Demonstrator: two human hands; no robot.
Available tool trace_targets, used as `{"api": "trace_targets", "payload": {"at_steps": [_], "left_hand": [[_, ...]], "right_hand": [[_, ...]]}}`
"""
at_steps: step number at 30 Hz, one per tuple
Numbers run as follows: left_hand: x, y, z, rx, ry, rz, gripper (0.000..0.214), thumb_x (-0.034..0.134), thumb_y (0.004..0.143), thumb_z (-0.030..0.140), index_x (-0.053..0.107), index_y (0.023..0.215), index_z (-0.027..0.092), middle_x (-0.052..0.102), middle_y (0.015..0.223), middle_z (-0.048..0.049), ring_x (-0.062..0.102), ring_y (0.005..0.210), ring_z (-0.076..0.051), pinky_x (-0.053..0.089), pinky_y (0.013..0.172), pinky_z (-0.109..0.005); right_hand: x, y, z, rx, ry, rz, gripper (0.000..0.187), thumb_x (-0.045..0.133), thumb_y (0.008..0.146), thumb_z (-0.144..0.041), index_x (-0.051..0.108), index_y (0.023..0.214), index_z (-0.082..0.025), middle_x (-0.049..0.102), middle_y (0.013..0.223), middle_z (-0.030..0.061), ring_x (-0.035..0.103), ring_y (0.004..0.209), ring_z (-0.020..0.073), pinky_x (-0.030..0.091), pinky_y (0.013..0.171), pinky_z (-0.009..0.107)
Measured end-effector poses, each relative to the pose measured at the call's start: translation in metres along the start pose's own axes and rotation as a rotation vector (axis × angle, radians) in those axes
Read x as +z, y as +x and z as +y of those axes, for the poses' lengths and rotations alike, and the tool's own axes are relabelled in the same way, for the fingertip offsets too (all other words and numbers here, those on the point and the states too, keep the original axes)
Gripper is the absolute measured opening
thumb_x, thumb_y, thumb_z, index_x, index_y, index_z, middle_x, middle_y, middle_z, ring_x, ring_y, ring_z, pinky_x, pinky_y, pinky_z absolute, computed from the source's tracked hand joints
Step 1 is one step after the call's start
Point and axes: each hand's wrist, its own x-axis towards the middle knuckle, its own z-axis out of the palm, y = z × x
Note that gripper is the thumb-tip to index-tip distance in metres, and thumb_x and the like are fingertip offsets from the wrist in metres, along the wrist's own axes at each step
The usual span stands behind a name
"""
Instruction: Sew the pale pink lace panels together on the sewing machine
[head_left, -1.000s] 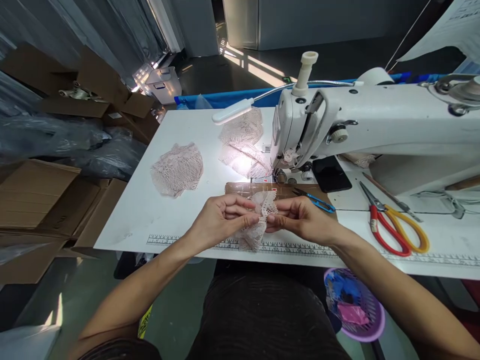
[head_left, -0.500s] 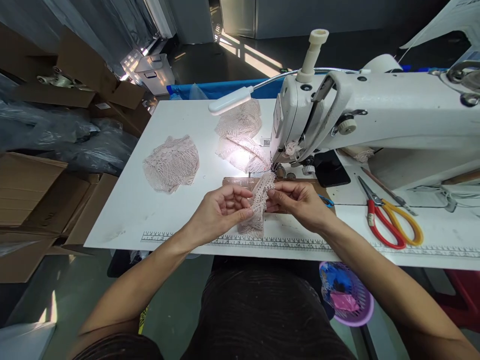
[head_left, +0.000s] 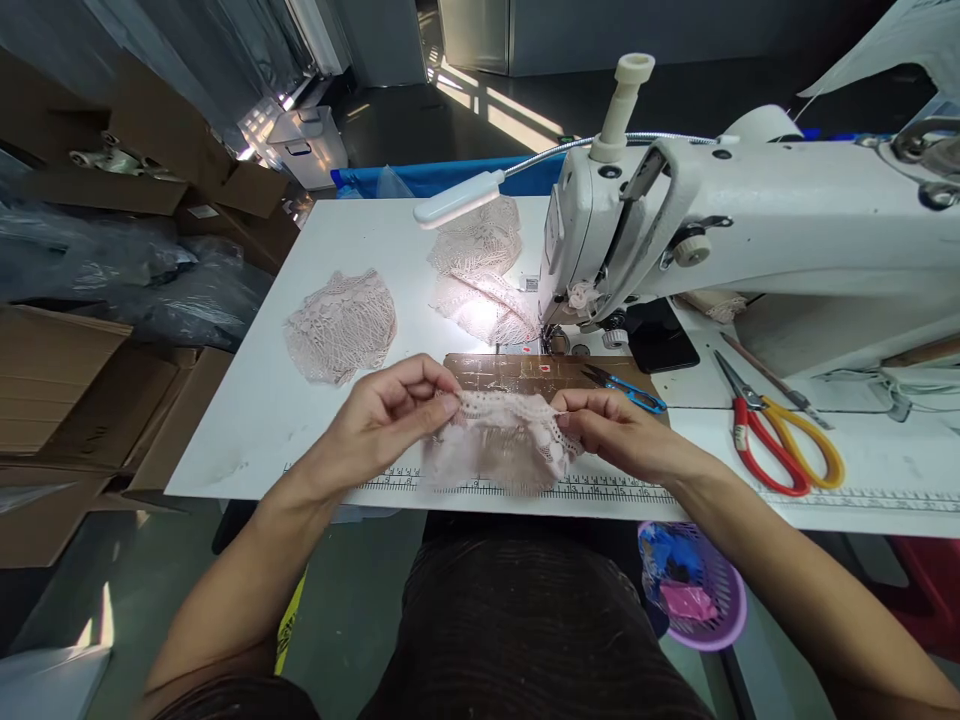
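Observation:
A pale pink lace piece (head_left: 502,445) stretches between my hands above the table's front edge, its upper band pulled sideways and its lower part hanging, blurred. My left hand (head_left: 394,415) pinches the band's left end between thumb and finger. At the other end, my right hand (head_left: 611,425) grips it with closed fingers. Just beyond the lace lies a brown strip (head_left: 517,372) with blue thread snips (head_left: 626,388) on it. The white sewing machine (head_left: 600,230) stands behind, and more pink lace (head_left: 487,300) rests lit beside its needle area.
Another lace pile (head_left: 341,325) lies on the left of the white table (head_left: 255,400). Red-and-yellow scissors (head_left: 780,430) and a black phone (head_left: 660,335) are on the right. A lamp (head_left: 461,198) juts over the table. Cardboard boxes (head_left: 67,390) stand left; a purple basket (head_left: 724,600) sits below.
My hands have moved apart, the left one leftward and the right one slightly right. The lace has gone from hanging lengthwise near the needle to being spread sideways, uncovering the brown strip and snips.

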Motion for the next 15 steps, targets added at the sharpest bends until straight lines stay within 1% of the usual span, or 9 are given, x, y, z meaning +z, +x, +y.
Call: {"api": "trace_targets", "payload": {"at_steps": [2, 3, 4, 6, 8, 9, 11, 13, 15], "left_hand": [[-0.008, 0.008, -0.001, -0.028, 0.15, 0.037, 0.021, 0.064, 0.09, 0.038, 0.066, 0.098, 0.018, 0.063, 0.072, 0.0001, 0.047, 0.05, -0.007, 0.032, 0.043, -0.019], [-0.012, 0.014, -0.003, -0.021, 0.26, 0.047, 0.023, 0.062, 0.091, 0.04, 0.066, 0.1, 0.019, 0.065, 0.074, -0.0005, 0.046, 0.05, -0.008, 0.032, 0.044, -0.02], [-0.015, 0.022, -0.005, -0.004, 0.388, 0.048, 0.025, 0.059, 0.093, 0.041, 0.067, 0.101, 0.019, 0.066, 0.078, -0.0017, 0.049, 0.053, -0.009, 0.035, 0.047, -0.021], [-0.019, 0.041, -0.012, 0.05, 0.693, 0.04, 0.027, 0.055, 0.094, 0.04, 0.069, 0.104, 0.019, 0.068, 0.088, -0.005, 0.058, 0.068, -0.015, 0.043, 0.06, -0.025], [-0.019, 0.064, -0.021, 0.094, 0.976, 0.012, 0.029, 0.054, 0.093, 0.037, 0.068, 0.108, 0.017, 0.067, 0.098, -0.0085, 0.06, 0.08, -0.021, 0.046, 0.07, -0.03], [-0.018, 0.077, -0.026, 0.111, 1.067, 0.0, 0.03, 0.053, 0.093, 0.037, 0.067, 0.11, 0.015, 0.065, 0.102, -0.01, 0.059, 0.083, -0.022, 0.046, 0.072, -0.032], [-0.013, 0.105, -0.037, 0.16, 1.115, -0.018, 0.034, 0.049, 0.095, 0.039, 0.064, 0.113, 0.014, 0.063, 0.11, -0.0124, 0.059, 0.09, -0.024, 0.047, 0.077, -0.034], [-0.005, 0.134, -0.048, 0.217, 1.069, -0.05, 0.038, 0.044, 0.098, 0.041, 0.06, 0.117, 0.013, 0.06, 0.117, -0.0143, 0.057, 0.1, -0.027, 0.048, 0.085, -0.039], [0.002, 0.161, -0.057, 0.255, 1.031, -0.085, 0.035, 0.045, 0.097, 0.039, 0.062, 0.112, 0.012, 0.061, 0.113, -0.0154, 0.057, 0.105, -0.03, 0.047, 0.092, -0.044]], "right_hand": [[-0.005, 0.003, 0.003, 0.06, -0.088, -0.029, 0.028, 0.056, 0.091, -0.045, 0.058, 0.081, -0.019, 0.057, 0.062, -0.0024, 0.049, 0.053, 0.0099, 0.035, 0.051, 0.024], [-0.009, 0.007, 0.004, 0.059, -0.156, 0.0, 0.03, 0.055, 0.091, -0.048, 0.058, 0.084, -0.019, 0.058, 0.063, -0.002, 0.049, 0.052, 0.0105, 0.034, 0.05, 0.024], [-0.013, 0.012, 0.006, 0.036, -0.248, 0.058, 0.03, 0.055, 0.091, -0.049, 0.059, 0.085, -0.02, 0.059, 0.064, -0.0014, 0.05, 0.053, 0.011, 0.034, 0.05, 0.025], [-0.021, 0.023, 0.009, -0.052, -0.503, 0.247, 0.025, 0.058, 0.089, -0.044, 0.061, 0.084, -0.02, 0.06, 0.065, 0.0, 0.05, 0.056, 0.0123, 0.035, 0.053, 0.027], [-0.027, 0.033, 0.011, -0.115, -0.729, 0.411, 0.021, 0.059, 0.088, -0.039, 0.063, 0.081, -0.02, 0.06, 0.064, 0.0006, 0.05, 0.057, 0.0137, 0.035, 0.057, 0.029], [-0.029, 0.036, 0.012, -0.13, -0.794, 0.456, 0.02, 0.059, 0.087, -0.038, 0.064, 0.081, -0.02, 0.06, 0.063, 0.0006, 0.05, 0.057, 0.0142, 0.035, 0.058, 0.029], [-0.031, 0.039, 0.014, -0.147, -0.833, 0.487, 0.022, 0.057, 0.089, -0.039, 0.065, 0.081, -0.02, 0.059, 0.061, 0.0005, 0.049, 0.056, 0.0142, 0.035, 0.057, 0.03], [-0.032, 0.039, 0.016, -0.166, -0.828, 0.486, 0.024, 0.055, 0.09, -0.04, 0.065, 0.083, -0.019, 0.056, 0.059, -0.0001, 0.046, 0.054, 0.0136, 0.033, 0.056, 0.029], [-0.032, 0.038, 0.018, -0.175, -0.823, 0.481, 0.024, 0.053, 0.091, -0.039, 0.064, 0.083, -0.019, 0.052, 0.057, -0.0013, 0.043, 0.052, 0.013, 0.031, 0.055, 0.029]]}}
